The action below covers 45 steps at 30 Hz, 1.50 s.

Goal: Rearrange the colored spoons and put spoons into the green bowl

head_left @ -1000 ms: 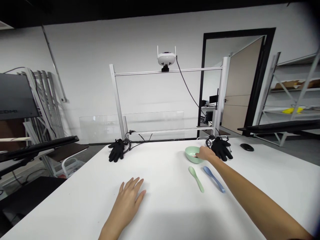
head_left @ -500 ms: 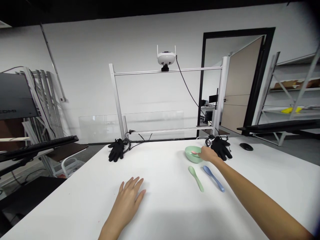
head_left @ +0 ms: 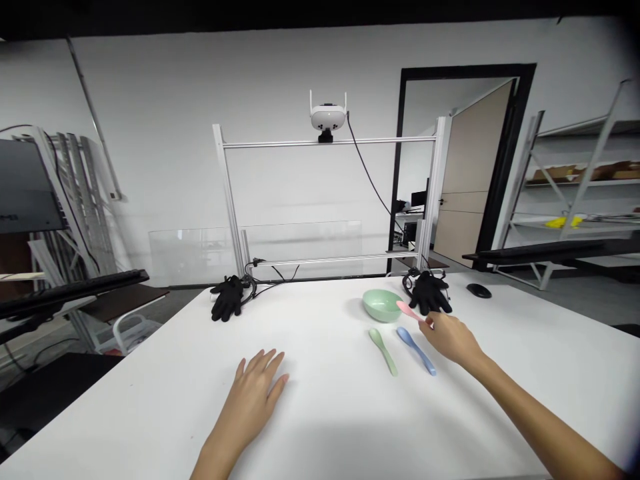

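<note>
My right hand is closed around the handle of a pink spoon. The spoon's bowl end points left, close to the right rim of a green bowl; whether it touches the rim I cannot tell. In front of the bowl a light green spoon lies on the white table. A blue spoon lies just to its right, below my right hand. My left hand rests palm down at the left, fingers apart, holding nothing.
A black glove with cables lies at the back left, and another black glove lies right of the bowl. Beyond it is a black mouse. A metal frame carrying a white device stands behind the table.
My right hand has drawn back from the bowl, toward me and to the right, taking the pink spoon out of it. My left hand stays in place. The view has shifted slightly.
</note>
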Available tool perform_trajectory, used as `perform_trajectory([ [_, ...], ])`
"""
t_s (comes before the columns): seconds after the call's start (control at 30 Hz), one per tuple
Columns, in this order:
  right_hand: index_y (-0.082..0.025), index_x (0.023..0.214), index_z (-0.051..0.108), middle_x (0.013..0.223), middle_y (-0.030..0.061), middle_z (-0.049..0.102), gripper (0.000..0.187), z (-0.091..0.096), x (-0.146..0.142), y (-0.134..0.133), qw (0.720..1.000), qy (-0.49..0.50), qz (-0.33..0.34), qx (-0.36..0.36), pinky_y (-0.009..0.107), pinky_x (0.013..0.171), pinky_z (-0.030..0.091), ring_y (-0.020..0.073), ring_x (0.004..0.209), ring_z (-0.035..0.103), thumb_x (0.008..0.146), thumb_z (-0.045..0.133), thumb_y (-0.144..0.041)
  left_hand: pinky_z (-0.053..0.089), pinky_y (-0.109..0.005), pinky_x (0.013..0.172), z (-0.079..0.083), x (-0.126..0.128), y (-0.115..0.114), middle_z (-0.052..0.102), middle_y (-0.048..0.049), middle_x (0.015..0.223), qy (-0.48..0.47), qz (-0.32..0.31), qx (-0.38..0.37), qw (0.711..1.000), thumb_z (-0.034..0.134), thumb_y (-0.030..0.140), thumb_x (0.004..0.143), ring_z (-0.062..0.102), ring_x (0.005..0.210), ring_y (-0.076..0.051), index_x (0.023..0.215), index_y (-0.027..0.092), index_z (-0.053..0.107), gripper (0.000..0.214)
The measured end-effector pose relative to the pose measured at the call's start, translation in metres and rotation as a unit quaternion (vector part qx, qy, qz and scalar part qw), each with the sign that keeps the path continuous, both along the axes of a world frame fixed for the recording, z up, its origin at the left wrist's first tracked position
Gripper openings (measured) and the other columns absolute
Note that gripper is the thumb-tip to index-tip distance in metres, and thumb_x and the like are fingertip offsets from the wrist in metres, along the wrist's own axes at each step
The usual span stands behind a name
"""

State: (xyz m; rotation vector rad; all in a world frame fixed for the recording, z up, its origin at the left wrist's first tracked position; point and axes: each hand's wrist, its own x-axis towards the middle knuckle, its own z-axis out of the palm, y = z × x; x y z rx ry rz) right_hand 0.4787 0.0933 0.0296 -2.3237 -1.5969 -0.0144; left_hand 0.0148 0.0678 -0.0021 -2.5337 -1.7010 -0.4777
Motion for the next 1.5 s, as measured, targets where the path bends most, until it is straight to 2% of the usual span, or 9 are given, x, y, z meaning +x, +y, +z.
perform_trajectory([
  [0.23, -0.02, 0.088, 0.065, 0.094, 0.0133, 0.072, 0.034, -0.032, 0.01, -0.018, 0.999, 0.008, -0.02, -0.027, 0.032, 0.066, 0.041, 0.0268, 0.083, 0.067, 0.094, 0.039, -0.04, 0.031, -0.062, 0.12, -0.002, 0.002, -0.001, 0.054, -0.0088, 0.155, 0.0, -0.002, -0.001, 1.0, 0.037, 0.049, 0.105, 0.042, 0.148, -0.033, 0.149, 0.025, 0.054, 0.053],
  [0.4, -0.019, 0.085, 0.065, 0.096, 0.0156, 0.071, 0.033, -0.043, 0.011, -0.018, 0.997, 0.012, -0.034, -0.062, 0.034, 0.068, 0.043, 0.0277, 0.085, 0.067, 0.093, 0.038, -0.035, 0.03, -0.061, 0.12, 0.002, 0.003, -0.003, 0.054, -0.0092, 0.155, 0.005, 0.0, 0.0, 1.0, 0.037, 0.047, 0.105, 0.042, 0.148, -0.033, 0.149, 0.024, 0.053, 0.053],
  [0.63, -0.017, 0.084, 0.067, 0.099, 0.0188, 0.071, 0.034, -0.057, 0.013, -0.01, 0.996, 0.025, -0.04, -0.073, 0.036, 0.071, 0.046, 0.0299, 0.088, 0.068, 0.093, 0.04, -0.035, 0.031, -0.061, 0.12, 0.004, 0.002, -0.005, 0.055, -0.0083, 0.155, 0.003, 0.003, -0.003, 1.0, 0.036, 0.048, 0.105, 0.042, 0.148, -0.033, 0.149, 0.026, 0.054, 0.053],
  [1.17, -0.017, 0.09, 0.066, 0.102, 0.0174, 0.071, 0.032, -0.068, 0.015, -0.003, 0.996, 0.018, -0.035, -0.085, 0.035, 0.071, 0.046, 0.0294, 0.09, 0.068, 0.093, 0.041, -0.035, 0.03, -0.06, 0.121, 0.005, 0.003, -0.005, 0.053, -0.0081, 0.156, 0.011, 0.009, -0.009, 1.0, 0.036, 0.048, 0.105, 0.041, 0.149, -0.032, 0.15, 0.026, 0.053, 0.053],
  [1.5, -0.018, 0.088, 0.067, 0.1, 0.017, 0.071, 0.035, -0.06, 0.014, -0.004, 0.996, 0.023, -0.039, -0.08, 0.035, 0.07, 0.045, 0.0297, 0.09, 0.068, 0.094, 0.041, -0.041, 0.031, -0.061, 0.12, 0.002, 0.002, -0.004, 0.055, -0.0083, 0.154, -0.004, 0.002, -0.002, 1.0, 0.037, 0.048, 0.104, 0.042, 0.148, -0.033, 0.148, 0.026, 0.055, 0.052],
])
